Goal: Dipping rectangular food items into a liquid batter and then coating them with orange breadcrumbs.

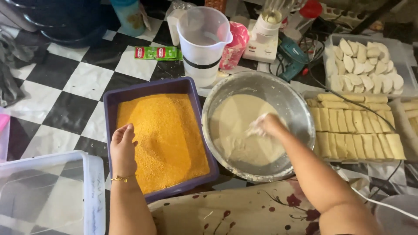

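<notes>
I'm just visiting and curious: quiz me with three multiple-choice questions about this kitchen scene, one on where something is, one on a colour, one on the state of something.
1. Where does the clear measuring jug stand?
A. behind the purple tray
B. inside the metal bowl
C. on the rolled pastries

2. What colour are the crumbs in the purple tray?
A. green
B. orange-yellow
C. white

3. What state is the right hand in?
A. clean and raised
B. holding a knife
C. coated with pale batter inside the metal bowl

Answers: 1 A, the jug stands on the checked floor beyond the tray. 2 B, the crumbs are orange-yellow. 3 C, batter covers its fingers over the batter.
</notes>
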